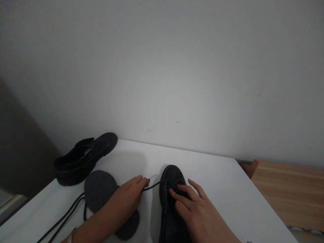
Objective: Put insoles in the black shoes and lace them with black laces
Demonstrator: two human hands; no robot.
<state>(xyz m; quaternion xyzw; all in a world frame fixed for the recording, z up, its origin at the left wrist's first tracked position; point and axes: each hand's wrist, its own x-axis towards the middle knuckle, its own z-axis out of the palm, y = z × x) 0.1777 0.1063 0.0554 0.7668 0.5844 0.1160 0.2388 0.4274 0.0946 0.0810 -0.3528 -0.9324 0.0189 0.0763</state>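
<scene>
Black shoes [96,151] [172,219] number two, hands [132,192] [196,206] two, left pinching one lace [152,186].

The black lace-up shoe [170,211] I touch looks smooth, matt, leathery. Toward the left edge of my smooth white worktop [227,195], the grey round-ended piece [100,189] resembles matt felt; beyond the right edge, the brown board [288,189] shows wood grain.

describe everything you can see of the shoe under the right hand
The shoe is black and looks like leather, with a rounded toe pointing toward the wall. It stands on the white table, its heel end out of frame. The right hand rests on its laced front; a dark lace runs from it to the left hand.
</scene>
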